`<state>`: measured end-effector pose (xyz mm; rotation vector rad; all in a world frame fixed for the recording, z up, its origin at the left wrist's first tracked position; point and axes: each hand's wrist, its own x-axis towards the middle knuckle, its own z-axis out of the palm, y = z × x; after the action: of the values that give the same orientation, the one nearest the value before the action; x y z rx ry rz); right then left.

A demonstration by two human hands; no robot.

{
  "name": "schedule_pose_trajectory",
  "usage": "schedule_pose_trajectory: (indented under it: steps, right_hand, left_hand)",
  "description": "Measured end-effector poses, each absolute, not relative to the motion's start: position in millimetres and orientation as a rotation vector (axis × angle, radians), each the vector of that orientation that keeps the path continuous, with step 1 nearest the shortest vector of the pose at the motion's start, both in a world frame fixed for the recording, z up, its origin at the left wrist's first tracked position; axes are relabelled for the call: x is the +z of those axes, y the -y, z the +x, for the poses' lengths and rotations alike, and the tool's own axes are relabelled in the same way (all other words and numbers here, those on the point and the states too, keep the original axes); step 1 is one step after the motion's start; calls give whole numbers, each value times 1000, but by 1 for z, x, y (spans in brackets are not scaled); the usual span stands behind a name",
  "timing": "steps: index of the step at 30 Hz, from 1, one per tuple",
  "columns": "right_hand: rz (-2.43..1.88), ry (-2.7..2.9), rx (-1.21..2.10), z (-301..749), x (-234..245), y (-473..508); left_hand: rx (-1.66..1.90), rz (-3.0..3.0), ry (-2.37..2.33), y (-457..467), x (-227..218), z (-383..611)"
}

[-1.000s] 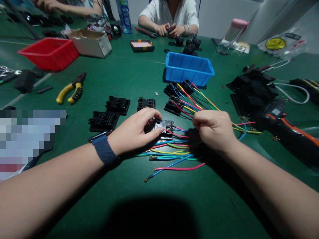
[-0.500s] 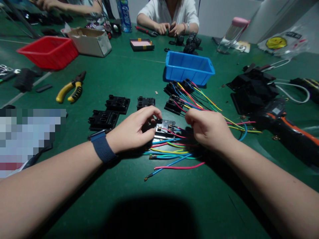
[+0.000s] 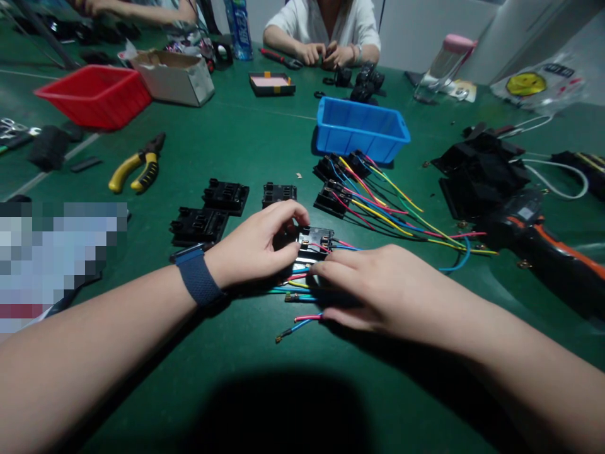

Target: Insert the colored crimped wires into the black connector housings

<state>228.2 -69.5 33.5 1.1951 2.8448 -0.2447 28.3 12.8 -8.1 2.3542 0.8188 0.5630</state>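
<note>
My left hand (image 3: 258, 246), with a blue watch band on the wrist, curls its fingers around a black connector block (image 3: 316, 242) on the green table (image 3: 265, 145) and holds it down. Red and blue wires run out of that block. My right hand (image 3: 373, 290) lies flat, fingers stretched leftward over a bundle of loose coloured wires (image 3: 295, 291) just in front of the block, pressing on them. A blue wire end (image 3: 289, 331) sticks out below the hand.
Black connector blocks (image 3: 210, 211) lie left of the hands; wired blocks (image 3: 340, 183) sit before a blue bin (image 3: 362, 129). Yellow pliers (image 3: 135, 171), a red bin (image 3: 94, 94), a cardboard box (image 3: 172, 75) and an orange-black power tool (image 3: 543, 246) surround them. Another person's hands (image 3: 324, 55) work across the table.
My right hand has left its fist beside the block, come toward me and flattened out over the loose wires. My left hand has stayed on the block.
</note>
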Motion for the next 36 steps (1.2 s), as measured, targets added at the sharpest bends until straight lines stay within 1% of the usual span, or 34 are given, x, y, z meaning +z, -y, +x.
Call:
schedule_pose_trajectory:
  steps: [9,30,36]
  right_hand:
    - [1282,-2655,-194,219,34,74]
    - [1320,-2603,-143,223,37,73]
    - [1265,-2656,-94,225,35,73]
  left_hand:
    - [570,2363,-829,-13,-10,28]
    - [558,2351,-846,-14,-12,29]
    - [544,2362,-846,-14,-11,29]
